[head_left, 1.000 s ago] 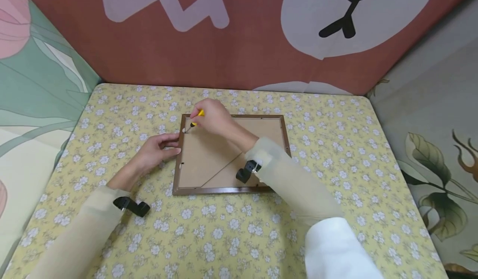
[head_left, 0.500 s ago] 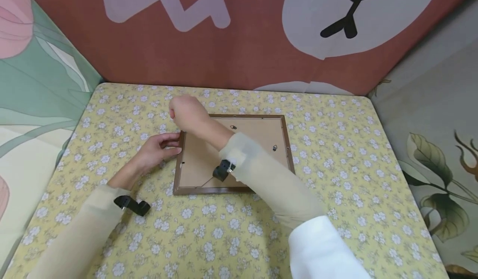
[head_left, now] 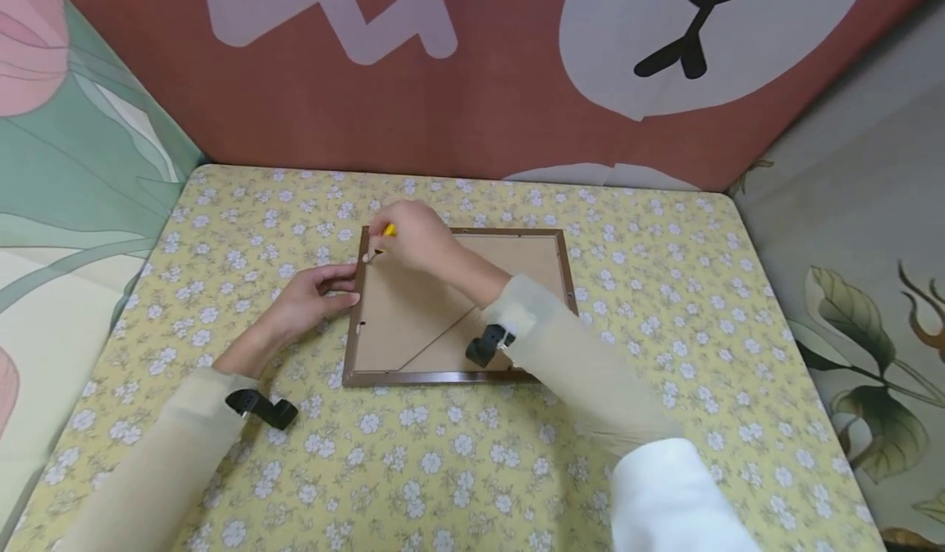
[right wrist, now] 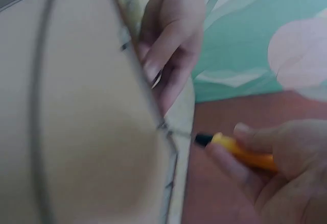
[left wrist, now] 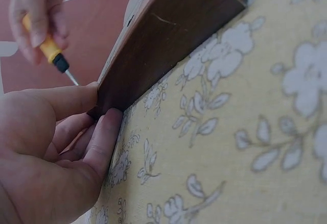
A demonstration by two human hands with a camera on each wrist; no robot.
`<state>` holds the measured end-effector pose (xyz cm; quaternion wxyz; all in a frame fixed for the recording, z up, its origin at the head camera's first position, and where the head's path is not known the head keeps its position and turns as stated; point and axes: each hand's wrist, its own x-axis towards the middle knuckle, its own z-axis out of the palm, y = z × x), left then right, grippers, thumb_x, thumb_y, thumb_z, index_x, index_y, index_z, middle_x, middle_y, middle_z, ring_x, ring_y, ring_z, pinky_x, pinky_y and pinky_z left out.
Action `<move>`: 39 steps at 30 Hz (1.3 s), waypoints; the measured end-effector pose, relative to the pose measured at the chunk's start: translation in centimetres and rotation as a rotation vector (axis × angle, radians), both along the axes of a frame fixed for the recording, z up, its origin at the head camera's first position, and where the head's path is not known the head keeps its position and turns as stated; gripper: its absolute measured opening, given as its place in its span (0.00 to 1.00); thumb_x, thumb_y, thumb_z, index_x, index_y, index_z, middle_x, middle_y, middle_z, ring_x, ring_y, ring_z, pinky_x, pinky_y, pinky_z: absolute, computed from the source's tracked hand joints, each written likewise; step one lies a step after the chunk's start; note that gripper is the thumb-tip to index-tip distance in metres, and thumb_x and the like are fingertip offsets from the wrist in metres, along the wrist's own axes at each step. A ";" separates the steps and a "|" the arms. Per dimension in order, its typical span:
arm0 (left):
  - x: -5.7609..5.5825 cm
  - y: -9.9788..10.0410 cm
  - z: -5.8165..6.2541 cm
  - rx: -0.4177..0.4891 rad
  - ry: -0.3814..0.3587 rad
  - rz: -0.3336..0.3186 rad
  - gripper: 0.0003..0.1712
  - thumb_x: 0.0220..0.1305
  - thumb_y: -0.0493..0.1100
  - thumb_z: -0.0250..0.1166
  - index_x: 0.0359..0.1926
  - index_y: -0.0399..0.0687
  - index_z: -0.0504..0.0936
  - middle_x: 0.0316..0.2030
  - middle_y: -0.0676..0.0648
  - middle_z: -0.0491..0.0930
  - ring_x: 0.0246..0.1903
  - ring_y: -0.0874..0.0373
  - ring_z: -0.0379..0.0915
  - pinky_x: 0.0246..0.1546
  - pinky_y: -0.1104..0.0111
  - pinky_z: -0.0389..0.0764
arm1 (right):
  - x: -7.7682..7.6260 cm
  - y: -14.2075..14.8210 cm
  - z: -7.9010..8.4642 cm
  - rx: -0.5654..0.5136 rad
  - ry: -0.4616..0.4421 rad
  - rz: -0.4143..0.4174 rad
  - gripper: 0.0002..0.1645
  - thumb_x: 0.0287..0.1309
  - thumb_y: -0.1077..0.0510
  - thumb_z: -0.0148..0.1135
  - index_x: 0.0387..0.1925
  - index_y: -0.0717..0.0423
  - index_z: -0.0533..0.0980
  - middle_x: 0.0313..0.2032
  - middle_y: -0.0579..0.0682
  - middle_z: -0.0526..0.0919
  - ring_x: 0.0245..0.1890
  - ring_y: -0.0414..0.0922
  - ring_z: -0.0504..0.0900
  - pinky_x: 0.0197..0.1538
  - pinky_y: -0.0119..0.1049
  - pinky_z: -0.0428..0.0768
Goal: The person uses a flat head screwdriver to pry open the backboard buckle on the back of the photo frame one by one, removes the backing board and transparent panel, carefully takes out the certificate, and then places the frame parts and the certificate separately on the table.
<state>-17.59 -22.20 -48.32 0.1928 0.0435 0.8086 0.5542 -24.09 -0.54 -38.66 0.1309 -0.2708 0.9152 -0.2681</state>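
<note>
A picture frame (head_left: 413, 322) with a brown rim and tan backing board lies face down on the table. My right hand (head_left: 415, 234) grips a yellow screwdriver (right wrist: 240, 152) with a black collar. Its thin metal shaft slants down to the frame's inner rim near the far left corner, at a small metal tab (right wrist: 162, 126). My left hand (head_left: 306, 299) rests on the table at the frame's left side, thumb and fingers pressing against the outer rim (left wrist: 153, 45). In the head view, my right forearm hides much of the board's right half.
A yellow floral cloth (head_left: 458, 462) covers the table around the frame. Behind the table rises a reddish-brown printed backdrop (head_left: 502, 117), with patterned panels at left and right. Each wrist carries a small black camera mount.
Half a second ago my right hand was rolled over further left, hiding the screwdriver. It has turned back rightward to nearly its earlier pose, still gripping the screwdriver. Left hand and frame stay put.
</note>
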 end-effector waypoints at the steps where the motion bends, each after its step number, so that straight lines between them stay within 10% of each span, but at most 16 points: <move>1: 0.0 0.0 0.0 -0.001 -0.001 0.002 0.30 0.71 0.36 0.65 0.72 0.37 0.69 0.61 0.35 0.76 0.60 0.44 0.72 0.48 0.79 0.81 | 0.0 0.8 -0.4 -0.033 -0.014 0.004 0.12 0.70 0.58 0.64 0.51 0.56 0.85 0.52 0.48 0.86 0.52 0.43 0.81 0.53 0.32 0.80; 10: 0.1 0.2 0.1 -0.010 -0.008 0.011 0.32 0.71 0.36 0.65 0.72 0.37 0.67 0.61 0.35 0.75 0.62 0.43 0.71 0.49 0.81 0.79 | 0.8 5.4 -4.5 -0.306 -0.163 -0.046 0.17 0.66 0.61 0.67 0.55 0.61 0.83 0.52 0.54 0.86 0.43 0.44 0.87 0.44 0.32 0.85; 21: 0.3 0.1 0.0 -0.012 -0.001 -0.007 0.34 0.72 0.37 0.64 0.75 0.39 0.64 0.64 0.36 0.72 0.64 0.44 0.69 0.50 0.83 0.77 | 5.6 7.7 -6.2 -0.598 -0.557 -0.159 0.14 0.65 0.69 0.65 0.51 0.69 0.83 0.43 0.59 0.88 0.40 0.50 0.89 0.45 0.39 0.89; 39: 0.6 -1.2 -0.1 0.126 -0.060 -0.178 0.49 0.67 0.28 0.65 0.80 0.41 0.48 0.74 0.32 0.52 0.69 0.33 0.61 0.58 0.75 0.77 | 7.5 6.9 -7.7 -0.643 -0.593 -0.160 0.14 0.65 0.69 0.65 0.51 0.69 0.82 0.45 0.60 0.88 0.42 0.48 0.89 0.46 0.38 0.88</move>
